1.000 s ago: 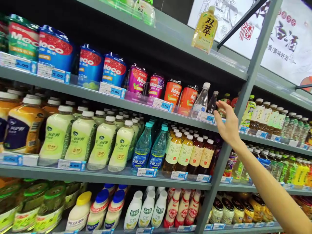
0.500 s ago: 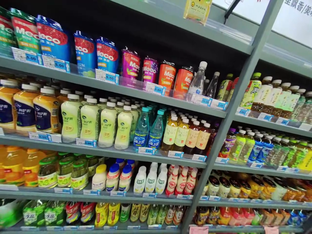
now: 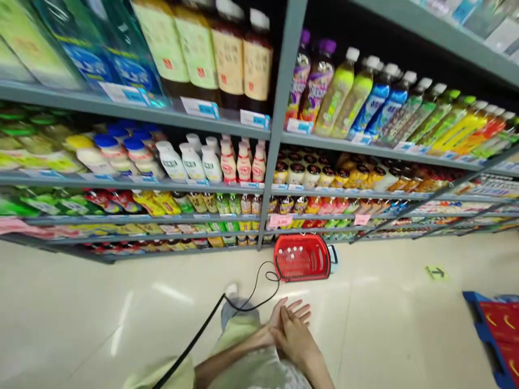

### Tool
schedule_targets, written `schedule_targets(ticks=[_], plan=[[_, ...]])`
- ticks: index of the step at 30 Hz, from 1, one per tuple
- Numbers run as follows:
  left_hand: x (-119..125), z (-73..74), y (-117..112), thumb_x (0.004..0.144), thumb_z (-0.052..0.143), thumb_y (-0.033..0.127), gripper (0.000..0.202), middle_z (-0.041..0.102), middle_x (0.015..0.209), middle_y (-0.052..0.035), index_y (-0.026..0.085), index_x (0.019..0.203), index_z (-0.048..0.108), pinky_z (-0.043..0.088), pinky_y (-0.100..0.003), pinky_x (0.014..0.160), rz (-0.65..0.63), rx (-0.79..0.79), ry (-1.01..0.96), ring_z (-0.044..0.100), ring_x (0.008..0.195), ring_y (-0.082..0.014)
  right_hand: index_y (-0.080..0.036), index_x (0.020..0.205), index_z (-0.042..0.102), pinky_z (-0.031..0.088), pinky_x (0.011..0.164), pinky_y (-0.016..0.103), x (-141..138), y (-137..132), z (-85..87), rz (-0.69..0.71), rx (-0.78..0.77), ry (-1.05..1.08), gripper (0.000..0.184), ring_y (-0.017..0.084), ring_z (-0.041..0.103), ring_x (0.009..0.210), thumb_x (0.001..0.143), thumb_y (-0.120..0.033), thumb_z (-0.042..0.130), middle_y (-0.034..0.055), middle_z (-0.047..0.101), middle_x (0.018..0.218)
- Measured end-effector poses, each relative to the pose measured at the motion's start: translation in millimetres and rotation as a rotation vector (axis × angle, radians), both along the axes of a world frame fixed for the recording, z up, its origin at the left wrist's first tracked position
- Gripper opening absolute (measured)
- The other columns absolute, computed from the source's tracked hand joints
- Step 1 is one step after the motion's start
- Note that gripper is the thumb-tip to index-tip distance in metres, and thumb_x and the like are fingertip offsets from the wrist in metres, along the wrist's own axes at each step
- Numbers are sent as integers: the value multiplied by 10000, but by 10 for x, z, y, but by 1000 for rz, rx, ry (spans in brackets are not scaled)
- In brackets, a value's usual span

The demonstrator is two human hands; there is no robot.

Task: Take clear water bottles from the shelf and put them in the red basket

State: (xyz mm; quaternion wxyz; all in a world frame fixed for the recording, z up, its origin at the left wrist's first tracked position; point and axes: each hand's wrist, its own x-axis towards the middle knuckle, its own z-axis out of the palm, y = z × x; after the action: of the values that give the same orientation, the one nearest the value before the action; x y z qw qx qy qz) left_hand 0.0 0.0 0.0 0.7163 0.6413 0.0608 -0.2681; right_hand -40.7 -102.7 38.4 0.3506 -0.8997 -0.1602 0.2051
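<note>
Far left, the shelves (image 3: 133,111) carry blurred green and blue bottles; no writing on them can be read. Further right stand 4 tea bottles (image 3: 227,48) with cream labels, red marks only, text too smeared to make out. Below them sit white bottles (image 3: 190,162) with blue, white and red caps. Blue price tags (image 3: 200,108) line the shelf edges; their figures are illegible.

At bottom centre, the left hand (image 3: 270,332) and right hand (image 3: 294,332) overlap, the right lying over the left, both with fingers spread and flat, gripping nothing. A black cable (image 3: 211,324) runs up past them across the pale floor (image 3: 385,324).

Nearest to the hands, beyond them, a red basket (image 3: 302,257) stands on the floor against the foot of the shelves, near the grey upright (image 3: 279,124), well apart from the hands. It looks like light, stiff perforated plastic, not fragile, easy to slide on the smooth floor. I judge the rim or the dark handle (image 3: 333,255) at its right end the sound place to hold.

Right of the upright are green, blue and orange bottles (image 3: 389,105), labels unreadable. A green floor arrow (image 3: 436,272) and a blue-and-red crate (image 3: 497,335) lie far right.
</note>
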Motion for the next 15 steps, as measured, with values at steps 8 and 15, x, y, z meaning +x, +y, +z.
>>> schedule_targets(ticks=[8, 15], plan=[[96, -440, -548, 609, 662, 547, 291, 821, 1073, -8, 324, 792, 629, 471, -408, 1228, 89, -180, 319, 678, 1361, -242, -88, 1649, 407, 562, 1061, 468, -137, -652, -373, -67, 46, -15, 683, 415, 650, 1359, 994, -215, 558, 268, 488, 1637], [494, -533, -862, 565, 629, 339, 321, 770, 985, -44, 301, 881, 586, 586, -406, 1077, 166, -98, 369, 730, 1260, -253, 79, 1620, 361, 435, 1233, 500, 194, -872, -435, -45, 95, 27, 652, 399, 469, 1545, 1080, -284, 404, 342, 467, 1618]])
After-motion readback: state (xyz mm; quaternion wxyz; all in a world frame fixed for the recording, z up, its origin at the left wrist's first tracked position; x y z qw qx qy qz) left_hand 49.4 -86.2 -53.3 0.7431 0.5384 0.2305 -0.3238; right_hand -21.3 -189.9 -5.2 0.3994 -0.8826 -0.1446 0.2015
